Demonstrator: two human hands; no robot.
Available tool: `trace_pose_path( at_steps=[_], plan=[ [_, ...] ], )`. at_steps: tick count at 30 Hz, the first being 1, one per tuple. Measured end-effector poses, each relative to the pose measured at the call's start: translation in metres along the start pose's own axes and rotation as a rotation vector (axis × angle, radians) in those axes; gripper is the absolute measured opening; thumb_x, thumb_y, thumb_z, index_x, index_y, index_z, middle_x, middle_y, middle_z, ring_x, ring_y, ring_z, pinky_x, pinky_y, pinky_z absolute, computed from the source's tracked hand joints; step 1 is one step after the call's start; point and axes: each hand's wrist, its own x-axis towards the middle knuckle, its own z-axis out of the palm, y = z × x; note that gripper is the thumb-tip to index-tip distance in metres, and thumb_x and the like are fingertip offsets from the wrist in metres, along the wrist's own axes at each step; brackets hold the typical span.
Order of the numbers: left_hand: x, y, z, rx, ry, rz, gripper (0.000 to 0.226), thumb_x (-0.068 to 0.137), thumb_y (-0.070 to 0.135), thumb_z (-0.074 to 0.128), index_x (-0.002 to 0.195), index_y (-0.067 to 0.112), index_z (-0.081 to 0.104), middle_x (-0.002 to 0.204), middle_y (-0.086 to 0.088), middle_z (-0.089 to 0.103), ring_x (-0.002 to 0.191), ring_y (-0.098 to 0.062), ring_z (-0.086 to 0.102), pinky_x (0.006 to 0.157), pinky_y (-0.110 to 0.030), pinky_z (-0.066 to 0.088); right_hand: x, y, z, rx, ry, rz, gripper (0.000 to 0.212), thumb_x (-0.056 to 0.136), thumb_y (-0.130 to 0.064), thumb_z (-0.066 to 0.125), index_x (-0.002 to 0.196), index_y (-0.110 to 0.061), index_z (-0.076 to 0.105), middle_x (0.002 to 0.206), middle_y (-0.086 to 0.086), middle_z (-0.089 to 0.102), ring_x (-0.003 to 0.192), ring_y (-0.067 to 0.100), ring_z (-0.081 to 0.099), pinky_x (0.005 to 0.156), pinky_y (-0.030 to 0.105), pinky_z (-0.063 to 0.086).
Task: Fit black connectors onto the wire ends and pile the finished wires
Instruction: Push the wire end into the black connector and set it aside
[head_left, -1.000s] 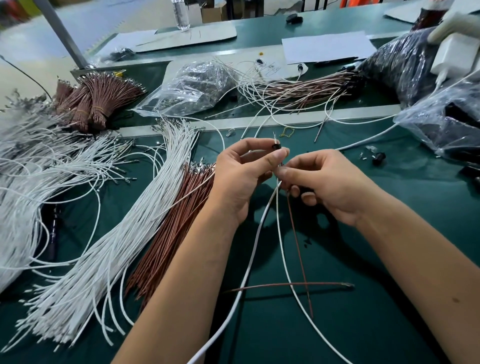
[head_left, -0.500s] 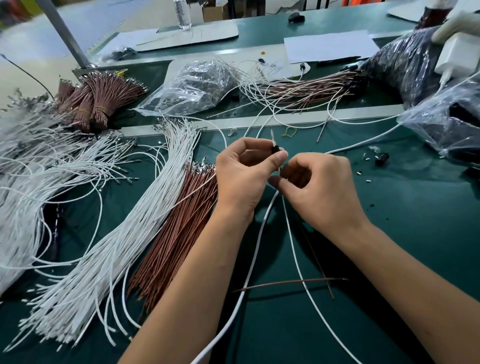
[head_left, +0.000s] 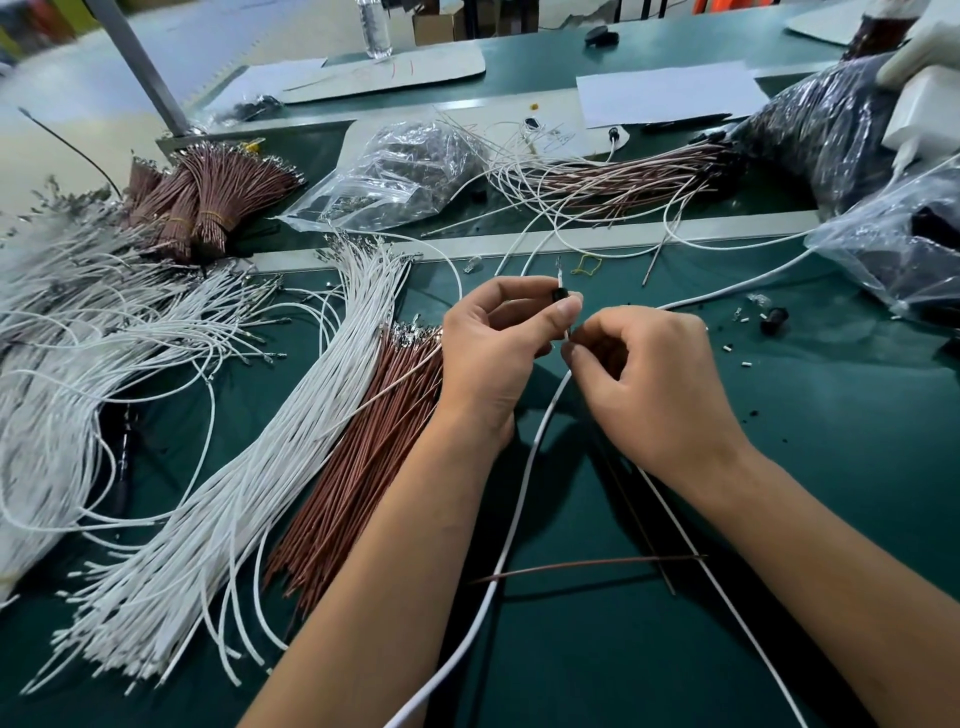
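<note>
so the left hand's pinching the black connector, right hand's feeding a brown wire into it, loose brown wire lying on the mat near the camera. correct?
One thing is off: the wire the right hand feeds is white, not brown, as the head view shows. The rest holds: the left hand pinches the black connector, and a loose brown wire lies on the green mat near the camera.

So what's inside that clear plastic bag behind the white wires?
The clear bag holds a dark, glinting heap of small parts; through the crinkled plastic I cannot tell what they are.
</note>
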Motion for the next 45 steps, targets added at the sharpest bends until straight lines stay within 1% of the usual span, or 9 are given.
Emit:
trace_pose_path(
  at_steps=[3,6,11,14,19,25,33,40,45],
  plan=[
    [-0.001,0.002,-0.001,-0.066,-0.025,-0.054,0.018,0.078,0.003,0.082,0.088,0.015,0.073,0.100,-0.019,0.076,0.080,-0.018,0.067,0.070,-0.024,0.049,0.000,0.000,-0.001,-0.014,0.005,-0.025,0.011,0.089,-0.009,0.071,0.079,-0.010,0.074,0.070,0.001,0.069,0.063,0.016,0.060,0.065,0.034,0.049],
    [0.000,0.004,-0.001,-0.113,-0.047,-0.090,0.017,0.080,0.000,0.079,0.090,0.013,0.073,0.103,-0.021,0.076,0.083,-0.020,0.065,0.072,-0.024,0.049,-0.001,-0.001,-0.001,-0.032,0.006,-0.047,0.010,0.089,-0.009,0.071,0.080,-0.008,0.074,0.071,0.002,0.069,0.065,0.017,0.060,0.066,0.036,0.049],
    [0.001,0.005,-0.003,-0.146,-0.072,-0.100,0.016,0.081,-0.001,0.076,0.089,0.013,0.072,0.101,-0.017,0.076,0.073,-0.015,0.064,0.070,-0.021,0.049,-0.001,-0.001,0.000,-0.040,-0.018,-0.050,0.010,0.092,-0.008,0.069,0.083,-0.008,0.075,0.072,0.003,0.068,0.064,0.017,0.057,0.066,0.037,0.048],
    [0.001,0.006,-0.004,-0.171,-0.080,-0.101,0.016,0.081,-0.001,0.076,0.090,0.011,0.071,0.104,-0.020,0.075,0.068,-0.012,0.063,0.069,-0.022,0.048,-0.001,-0.001,0.001,-0.036,-0.032,-0.041,0.011,0.092,-0.007,0.068,0.084,-0.008,0.075,0.071,0.002,0.067,0.062,0.016,0.053,0.065,0.034,0.044],
    [0.002,0.005,-0.006,-0.193,-0.092,-0.100,0.016,0.083,-0.001,0.074,0.093,0.010,0.069,0.101,-0.017,0.076,0.066,-0.009,0.064,0.071,-0.023,0.048,-0.003,-0.003,0.001,-0.021,-0.039,-0.040,0.010,0.091,-0.006,0.068,0.084,-0.008,0.076,0.072,0.002,0.069,0.064,0.015,0.056,0.066,0.034,0.045],
    [0.005,0.005,-0.008,-0.231,-0.085,-0.106,0.016,0.084,0.000,0.073,0.095,0.010,0.069,0.099,-0.014,0.077,0.074,-0.013,0.065,0.069,-0.020,0.050,-0.003,-0.003,0.001,-0.026,-0.058,-0.040,0.011,0.092,-0.005,0.069,0.085,-0.008,0.077,0.073,0.001,0.069,0.064,0.011,0.052,0.064,0.027,0.039],
    [0.007,0.006,-0.011,-0.245,-0.113,-0.119,0.017,0.085,0.001,0.071,0.101,0.006,0.069,0.098,-0.012,0.077,0.071,-0.010,0.064,0.066,-0.017,0.052,-0.003,-0.005,-0.002,-0.024,-0.040,-0.053,0.008,0.089,-0.007,0.072,0.087,-0.009,0.079,0.079,0.001,0.075,0.071,0.015,0.066,0.072,0.029,0.050],
    [0.009,0.007,-0.014,-0.263,-0.148,-0.160,0.015,0.084,0.001,0.071,0.095,0.010,0.076,0.094,-0.009,0.077,0.068,-0.010,0.064,0.068,-0.018,0.052,-0.002,-0.004,-0.002,-0.026,-0.053,-0.048,0.008,0.090,-0.009,0.072,0.086,-0.008,0.079,0.079,0.002,0.074,0.071,0.016,0.065,0.072,0.031,0.052],
    [0.010,0.009,-0.016,-0.244,-0.155,-0.182,0.014,0.086,0.002,0.070,0.092,0.012,0.078,0.093,-0.008,0.077,0.071,-0.011,0.064,0.070,-0.020,0.052,-0.003,-0.006,-0.002,-0.028,-0.049,-0.047,0.008,0.089,-0.007,0.072,0.085,-0.008,0.079,0.076,0.000,0.073,0.067,0.013,0.062,0.069,0.025,0.048]
  ],
)
